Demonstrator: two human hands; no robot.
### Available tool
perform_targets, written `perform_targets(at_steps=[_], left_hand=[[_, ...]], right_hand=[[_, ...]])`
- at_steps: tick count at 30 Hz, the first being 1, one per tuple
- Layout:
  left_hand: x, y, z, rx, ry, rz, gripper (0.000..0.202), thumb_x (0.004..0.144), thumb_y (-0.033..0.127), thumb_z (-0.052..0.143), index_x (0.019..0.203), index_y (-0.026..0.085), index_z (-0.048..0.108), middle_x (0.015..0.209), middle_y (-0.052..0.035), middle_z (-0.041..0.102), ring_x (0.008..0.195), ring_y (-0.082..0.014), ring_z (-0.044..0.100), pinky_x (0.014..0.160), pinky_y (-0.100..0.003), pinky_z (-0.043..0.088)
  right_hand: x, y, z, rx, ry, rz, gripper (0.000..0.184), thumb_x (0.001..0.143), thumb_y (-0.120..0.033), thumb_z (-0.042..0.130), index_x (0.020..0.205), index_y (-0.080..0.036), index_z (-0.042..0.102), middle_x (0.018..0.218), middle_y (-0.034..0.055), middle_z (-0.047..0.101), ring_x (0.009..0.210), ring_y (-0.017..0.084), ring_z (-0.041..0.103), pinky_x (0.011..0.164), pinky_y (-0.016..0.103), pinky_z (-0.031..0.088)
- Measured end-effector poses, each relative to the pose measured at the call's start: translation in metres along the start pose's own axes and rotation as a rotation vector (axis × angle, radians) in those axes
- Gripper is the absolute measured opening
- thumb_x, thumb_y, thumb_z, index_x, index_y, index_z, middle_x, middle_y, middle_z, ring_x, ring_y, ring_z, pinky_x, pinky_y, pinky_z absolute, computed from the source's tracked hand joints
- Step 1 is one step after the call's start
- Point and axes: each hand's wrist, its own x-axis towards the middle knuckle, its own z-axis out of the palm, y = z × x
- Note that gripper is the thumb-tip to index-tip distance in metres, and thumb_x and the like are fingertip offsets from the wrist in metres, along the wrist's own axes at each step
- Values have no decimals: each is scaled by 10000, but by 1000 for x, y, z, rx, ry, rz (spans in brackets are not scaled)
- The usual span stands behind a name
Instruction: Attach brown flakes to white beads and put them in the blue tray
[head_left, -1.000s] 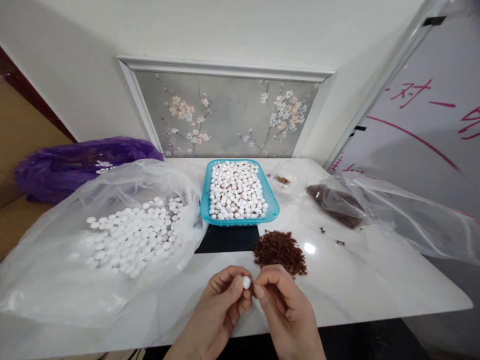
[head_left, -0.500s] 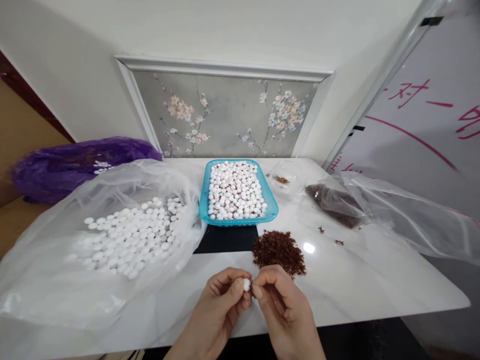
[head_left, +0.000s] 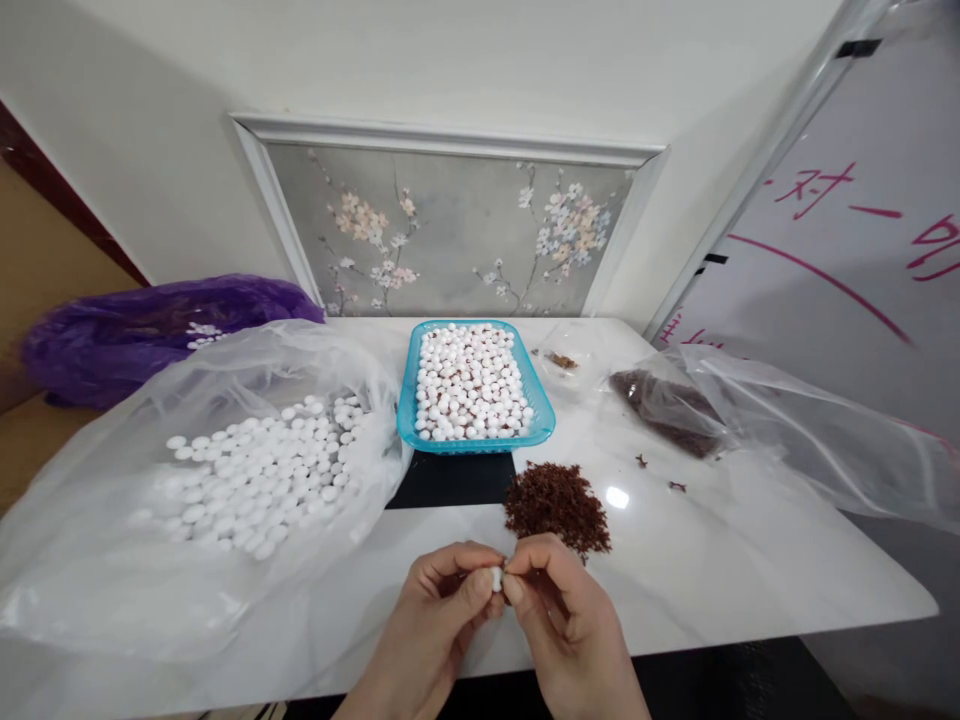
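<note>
Near the table's front edge, my left hand (head_left: 439,610) pinches a small white ball (head_left: 496,579) between thumb and fingers. My right hand (head_left: 566,620) is closed in a pinch against the ball's right side; its fingertips mostly hide a tiny reddish-brown piece. Just beyond my hands lies a heap of reddish-brown branching pieces (head_left: 556,505). Behind it stands a blue plastic basket (head_left: 541,425) filled with white balls, brown bits showing among them. To the left, a clear plastic bag (head_left: 97,560) lies open with many loose white balls (head_left: 262,475) inside.
A purple bag (head_left: 97,340) with some white pieces lies at the back left. On the right are a clear bag of brown pieces (head_left: 667,410), a small clear bag (head_left: 589,355) and two stray pieces. A whiteboard (head_left: 840,270) leans at the far right.
My right fingertips have come closer to the ball and now press against it, covering more of it. The basket, heap and bags stay where they were.
</note>
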Motion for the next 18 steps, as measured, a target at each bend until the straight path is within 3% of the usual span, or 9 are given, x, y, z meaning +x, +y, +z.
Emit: perform_targets(at_steps=[4,12,18], left_hand=[[1,2,2,59,-26,31,66,689,195,738,746,162,741,708,0,623,628,-78,508,654,-206,435],[2,-2,1,126,-25,68,69,700,184,726,758,150,740,692,-2,607,668,-100,512,692,-228,440],[1,1,2,1,31,-23,98,758,226,680,798,146,718,697,4,614,605,-57,518,658,-178,462]], right_hand=[[0,0,-3,-5,-14,112,115,863,-304,521,808,-214,476,712,-18,538,660,131,562,627,240,471],[5,-7,-5,-136,-58,98,151,864,-298,490,750,-213,441,689,-20,517,648,136,536,614,248,448],[5,-9,-6,119,-45,168,163,855,-364,530,830,-207,499,738,-9,559,690,136,556,647,234,452]])
